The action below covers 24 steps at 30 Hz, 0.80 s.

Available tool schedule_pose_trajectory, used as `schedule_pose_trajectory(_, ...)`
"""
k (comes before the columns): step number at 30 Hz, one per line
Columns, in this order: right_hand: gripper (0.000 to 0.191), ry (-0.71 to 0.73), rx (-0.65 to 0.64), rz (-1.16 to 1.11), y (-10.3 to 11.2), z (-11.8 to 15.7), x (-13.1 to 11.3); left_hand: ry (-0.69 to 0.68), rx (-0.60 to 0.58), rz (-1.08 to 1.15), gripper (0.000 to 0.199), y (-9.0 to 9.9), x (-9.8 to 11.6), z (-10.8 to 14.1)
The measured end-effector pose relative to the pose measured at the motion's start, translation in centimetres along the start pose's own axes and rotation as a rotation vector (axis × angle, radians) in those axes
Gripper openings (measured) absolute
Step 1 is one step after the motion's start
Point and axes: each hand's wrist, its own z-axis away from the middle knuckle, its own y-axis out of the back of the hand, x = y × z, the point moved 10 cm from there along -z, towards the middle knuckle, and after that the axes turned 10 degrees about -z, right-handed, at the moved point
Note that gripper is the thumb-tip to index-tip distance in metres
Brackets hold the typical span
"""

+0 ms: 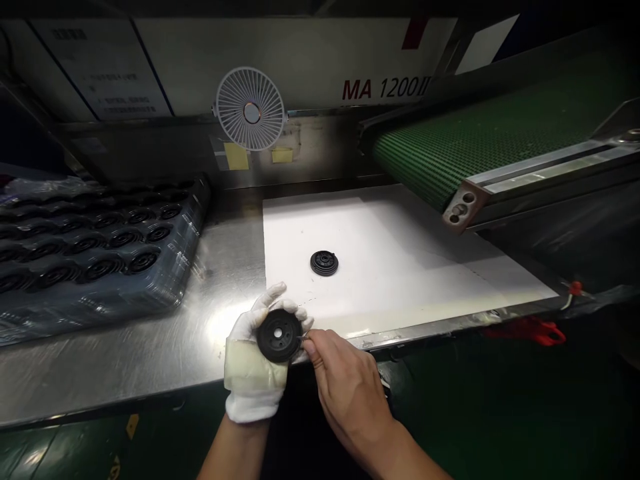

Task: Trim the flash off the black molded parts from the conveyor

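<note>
The black disc (267, 349) is in my gloved left hand (253, 357), near the front edge of the tabletop (220, 267), with my fingers curled around its rim. My right hand (350, 380) has fingers pinched on a thin piece (302, 338), too small to identify, beside this rim. If it slips, it may scratch the disc or catch my glove; a loose left hold may let the disc fall.

Dim around the edges here, brightest on the white sheet (370, 253), a shadow lying across its right side; glare flares off the metal worktop (215, 267), the upper corners sink dark, and the wall lettering (386, 88) reads slightly soft.
</note>
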Motion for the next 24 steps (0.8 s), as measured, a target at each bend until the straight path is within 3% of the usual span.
schedule_pose_trajectory(4,0.031,0.015,-0.001,0.017,-0.8,0.3,-0.7,-0.079,0.092,0.036,0.017,0.3,0.3,-0.5)
schedule_pose_trajectory(8,0.032,0.034,-0.025,0.0,-1.7,0.4,-1.4,-0.167,0.173,0.03,0.017,1.0,1.1,-0.5)
schedule_pose_trajectory(14,0.03,0.019,-0.015,-0.023,-0.8,-0.1,-0.4,0.035,-0.082,-0.031,0.036,-0.3,0.1,-0.4)
schedule_pose_trajectory(20,0.031,-0.003,0.013,0.013,-0.9,-0.1,-0.6,-0.07,0.096,0.064,0.012,0.4,0.5,-1.0)
schedule_pose_trajectory(24,0.031,0.02,-0.012,0.009,-1.9,0.0,-1.4,-0.215,0.157,0.058,0.011,0.9,1.5,-0.8)
